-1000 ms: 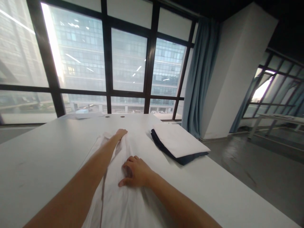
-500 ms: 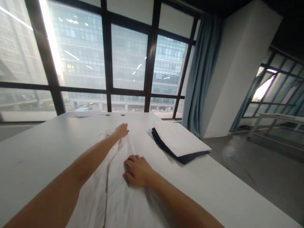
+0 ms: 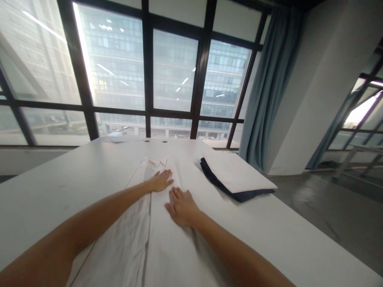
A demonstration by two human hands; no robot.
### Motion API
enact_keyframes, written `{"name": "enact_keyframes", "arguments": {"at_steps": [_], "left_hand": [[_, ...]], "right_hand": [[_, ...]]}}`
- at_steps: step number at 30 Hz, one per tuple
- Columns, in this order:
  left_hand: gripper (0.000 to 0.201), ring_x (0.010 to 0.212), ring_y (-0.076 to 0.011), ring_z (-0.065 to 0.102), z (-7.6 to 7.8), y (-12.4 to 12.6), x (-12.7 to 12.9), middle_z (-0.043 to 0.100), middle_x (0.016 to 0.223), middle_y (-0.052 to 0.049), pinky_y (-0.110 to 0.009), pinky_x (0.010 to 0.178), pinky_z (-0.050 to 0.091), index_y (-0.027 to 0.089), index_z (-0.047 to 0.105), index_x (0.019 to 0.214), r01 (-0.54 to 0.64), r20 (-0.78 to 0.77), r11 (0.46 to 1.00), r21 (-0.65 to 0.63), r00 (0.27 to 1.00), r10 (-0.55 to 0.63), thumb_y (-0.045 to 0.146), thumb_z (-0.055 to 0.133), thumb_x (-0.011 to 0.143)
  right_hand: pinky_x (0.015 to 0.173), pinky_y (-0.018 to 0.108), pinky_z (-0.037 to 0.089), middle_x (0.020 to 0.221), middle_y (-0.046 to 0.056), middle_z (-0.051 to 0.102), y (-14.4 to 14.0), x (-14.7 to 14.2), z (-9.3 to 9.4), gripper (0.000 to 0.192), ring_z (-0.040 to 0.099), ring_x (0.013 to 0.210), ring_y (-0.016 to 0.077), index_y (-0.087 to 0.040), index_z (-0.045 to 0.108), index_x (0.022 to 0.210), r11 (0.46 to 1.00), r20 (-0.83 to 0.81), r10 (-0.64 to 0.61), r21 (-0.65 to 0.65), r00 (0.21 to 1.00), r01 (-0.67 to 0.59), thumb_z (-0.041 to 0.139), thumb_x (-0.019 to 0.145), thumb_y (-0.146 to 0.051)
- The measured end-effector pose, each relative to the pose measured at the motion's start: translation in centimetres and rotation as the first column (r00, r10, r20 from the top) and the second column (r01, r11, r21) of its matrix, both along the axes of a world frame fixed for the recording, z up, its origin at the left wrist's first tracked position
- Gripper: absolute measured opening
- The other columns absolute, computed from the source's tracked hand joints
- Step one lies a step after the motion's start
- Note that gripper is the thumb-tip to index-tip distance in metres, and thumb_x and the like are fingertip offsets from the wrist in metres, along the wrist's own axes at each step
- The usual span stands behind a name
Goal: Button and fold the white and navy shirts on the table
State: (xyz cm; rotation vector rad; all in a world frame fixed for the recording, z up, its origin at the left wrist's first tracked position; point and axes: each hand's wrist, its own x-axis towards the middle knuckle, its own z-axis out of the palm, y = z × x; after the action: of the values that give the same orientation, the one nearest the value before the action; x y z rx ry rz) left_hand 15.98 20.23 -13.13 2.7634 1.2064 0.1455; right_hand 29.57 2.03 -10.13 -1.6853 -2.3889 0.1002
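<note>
A long white piece of cloth (image 3: 170, 251) lies lengthwise on the white table, with a fold or seam running along its middle. My left hand (image 3: 161, 181) rests flat on the cloth near its far end, fingers stretched to the right. Just nearer and to the right, my right hand (image 3: 182, 207) lies on the cloth's right part with its fingers spread forward. Neither hand grips anything. The cloth's near end runs out of view at the bottom, and my left forearm covers part of its left side.
Right of my hands, folded white fabric (image 3: 239, 173) lies on folded dark navy fabric (image 3: 242, 196). White sheets (image 3: 116, 139) lie at the far end of the table (image 3: 299, 243), near two round dark holes. Windows, a blue curtain (image 3: 266, 95) and a pillar stand beyond.
My left hand has drawn back toward me and flattened onto the cloth. My right hand has slid slightly forward, closer to the left. The cloth looks smoother, and the view has turned left.
</note>
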Motion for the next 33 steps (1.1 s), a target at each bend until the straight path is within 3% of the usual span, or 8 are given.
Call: {"name": "enact_keyframes", "arguments": {"at_steps": [5, 9, 11, 14, 18, 21, 26, 33], "left_hand": [[0.053, 0.142, -0.016, 0.02, 1.9, 2.3, -0.5, 0.024, 0.154, -0.007, -0.036, 0.116, 0.015, 0.019, 0.032, 0.146, 0.02, 0.131, 1.0, -0.001, 0.991, -0.02, 0.04, 0.023, 0.098], [0.052, 0.141, -0.0139, 0.024, 4.1, 4.9, -5.3, 0.03, 0.152, -0.003, -0.032, 0.116, 0.016, 0.019, 0.034, 0.145, -0.157, 0.243, 0.984, 0.089, 0.961, 0.131, 0.036, 0.021, 0.098], [0.055, 0.142, -0.0177, 0.021, 4.1, 5.7, -8.1, 0.026, 0.153, -0.008, -0.036, 0.116, 0.015, 0.014, 0.031, 0.147, -0.21, 0.214, 0.975, 0.072, 0.958, 0.19, 0.037, 0.022, 0.097], [0.061, 0.143, -0.023, 0.017, 2.6, 5.8, -10.5, 0.022, 0.154, -0.012, -0.04, 0.115, 0.016, 0.012, 0.029, 0.147, -0.2, 0.123, 0.98, -0.001, 0.972, 0.198, 0.043, 0.03, 0.094], [0.063, 0.144, -0.024, 0.012, 0.5, 5.2, -9.7, 0.015, 0.155, -0.013, -0.044, 0.114, 0.016, 0.015, 0.028, 0.148, -0.194, 0.01, 0.981, -0.016, 0.981, 0.195, 0.049, 0.024, 0.095], [0.06, 0.143, -0.0272, 0.018, 0.6, 5.7, -8.3, 0.02, 0.155, -0.011, -0.05, 0.11, 0.022, 0.022, 0.034, 0.145, -0.224, -0.042, 0.975, 0.012, 0.974, 0.224, 0.053, 0.022, 0.095], [0.055, 0.141, -0.0287, 0.024, 1.0, 8.4, -7.7, 0.026, 0.154, -0.011, -0.053, 0.108, 0.023, 0.025, 0.043, 0.139, -0.232, -0.014, 0.968, 0.091, 0.972, 0.234, 0.052, 0.027, 0.094], [0.051, 0.139, -0.0258, 0.026, 0.0, 12.5, -8.0, 0.031, 0.152, -0.01, -0.05, 0.108, 0.025, 0.024, 0.042, 0.14, -0.297, 0.031, 0.949, 0.105, 0.955, 0.295, 0.039, 0.019, 0.098]], "right_hand": [[0.11, 0.058, 0.009, 0.153, 0.02, 0.022, 0.4, 0.7, 0.0, 0.074, 0.015, 0.142, 0.0319, -0.01, 0.029, 0.146, 0.998, -0.025, 0.016, -0.057, 1.0, -0.017, 0.023, 0.093, -0.06], [0.112, 0.056, 0.007, 0.153, 0.019, 0.021, 0.9, 1.7, 0.1, 0.075, 0.014, 0.143, 0.0301, -0.01, 0.028, 0.147, 0.996, -0.007, 0.063, -0.068, 0.998, -0.064, 0.023, 0.093, -0.062], [0.113, 0.054, 0.007, 0.154, 0.019, 0.02, 1.4, 2.5, 0.1, 0.076, 0.014, 0.143, 0.0291, -0.009, 0.028, 0.147, 0.993, 0.005, 0.087, -0.076, 0.996, -0.087, 0.024, 0.093, -0.061], [0.114, 0.051, 0.009, 0.154, 0.016, 0.02, 2.4, 4.0, 0.6, 0.071, 0.014, 0.143, 0.0268, -0.01, 0.027, 0.148, 0.989, 0.033, 0.123, -0.09, 0.992, -0.119, 0.028, 0.094, -0.056], [0.114, 0.051, 0.011, 0.149, 0.016, 0.034, 3.6, 4.2, 2.1, 0.056, 0.026, 0.139, 0.0262, -0.013, 0.039, 0.143, 0.993, 0.122, 0.116, -0.047, 0.986, -0.111, 0.041, 0.092, -0.037], [0.114, 0.047, 0.015, 0.145, 0.013, 0.042, 3.6, 1.8, 3.1, 0.05, 0.035, 0.135, 0.0227, -0.017, 0.044, 0.139, 0.989, 0.072, 0.127, 0.063, 0.989, -0.131, 0.042, 0.091, -0.03], [0.113, 0.053, 0.012, 0.153, 0.016, 0.024, 2.0, -2.2, 2.2, 0.077, 0.017, 0.142, 0.0308, -0.016, 0.028, 0.148, 0.955, 0.003, 0.289, -0.069, 0.957, -0.288, 0.038, 0.088, -0.064], [0.113, 0.054, 0.011, 0.156, 0.016, 0.014, 1.5, -1.4, 1.1, 0.082, 0.007, 0.144, 0.0316, -0.018, 0.022, 0.15, 0.93, -0.049, 0.344, -0.117, 0.938, -0.347, 0.031, 0.087, -0.07]]}}
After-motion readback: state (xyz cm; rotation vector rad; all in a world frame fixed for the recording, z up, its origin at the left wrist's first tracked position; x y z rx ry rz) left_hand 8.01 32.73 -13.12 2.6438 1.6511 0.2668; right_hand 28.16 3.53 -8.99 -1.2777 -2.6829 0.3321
